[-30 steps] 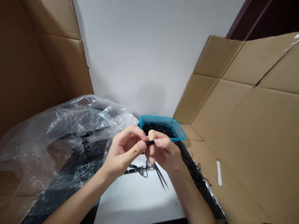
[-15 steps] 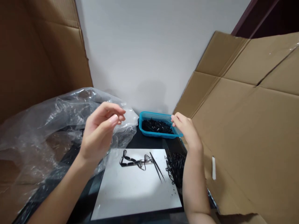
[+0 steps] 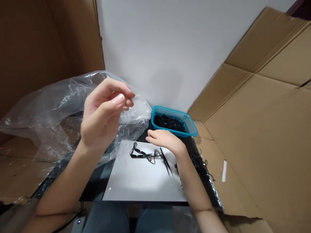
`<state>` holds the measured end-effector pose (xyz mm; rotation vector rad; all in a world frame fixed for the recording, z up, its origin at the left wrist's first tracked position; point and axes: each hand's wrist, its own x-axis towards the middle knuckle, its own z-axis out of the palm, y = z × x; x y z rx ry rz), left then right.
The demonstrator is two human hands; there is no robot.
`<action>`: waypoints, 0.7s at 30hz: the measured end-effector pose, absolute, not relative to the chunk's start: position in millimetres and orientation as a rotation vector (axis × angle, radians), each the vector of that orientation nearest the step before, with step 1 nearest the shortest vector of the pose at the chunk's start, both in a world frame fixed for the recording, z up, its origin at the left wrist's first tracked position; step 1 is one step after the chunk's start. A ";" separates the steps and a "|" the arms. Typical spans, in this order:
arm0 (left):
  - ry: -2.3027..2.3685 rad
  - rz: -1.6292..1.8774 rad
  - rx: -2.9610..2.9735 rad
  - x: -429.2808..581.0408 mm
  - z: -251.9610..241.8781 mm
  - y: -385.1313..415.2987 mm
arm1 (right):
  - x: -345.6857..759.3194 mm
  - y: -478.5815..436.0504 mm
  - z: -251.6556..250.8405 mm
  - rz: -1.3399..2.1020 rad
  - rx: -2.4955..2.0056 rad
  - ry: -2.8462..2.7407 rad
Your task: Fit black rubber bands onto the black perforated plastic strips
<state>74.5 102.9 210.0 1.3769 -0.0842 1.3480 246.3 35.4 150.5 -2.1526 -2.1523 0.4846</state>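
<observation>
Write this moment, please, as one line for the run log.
left hand: midair, loosely curled, no held item visible | right hand: near blue basket, grip unclear | tweezers: on white board | black pieces: in basket

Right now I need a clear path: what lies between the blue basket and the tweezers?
In the head view, the right hand appears between the blue basket and the tweezers, hiding part of the stretch beneath it.

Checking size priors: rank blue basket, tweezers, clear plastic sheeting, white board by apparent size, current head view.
1. clear plastic sheeting, partly hidden by the left hand
2. white board
3. blue basket
4. tweezers

Apparent size only; the board sits nearer the camera than the basket.
</observation>
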 end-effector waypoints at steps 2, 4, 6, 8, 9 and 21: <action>-0.086 1.356 1.380 73.4 210.6 102.1 | 243.0 37.2 148.1 0.481 -2.149 -2.191; -0.093 1.364 1.382 72.6 211.5 101.7 | 242.2 37.8 147.1 0.470 -2.152 -2.210; -0.086 1.362 1.394 72.1 212.1 101.7 | 242.2 38.1 146.2 0.462 -2.150 -2.222; -0.080 1.365 1.417 72.0 212.2 101.9 | 242.2 38.6 144.8 0.458 -2.143 -2.239; -0.078 1.367 1.426 72.1 212.1 102.0 | 241.9 39.0 144.0 0.456 -2.138 -2.249; -0.084 1.365 1.483 76.6 205.9 102.2 | 235.2 43.4 139.1 0.432 -2.133 -2.361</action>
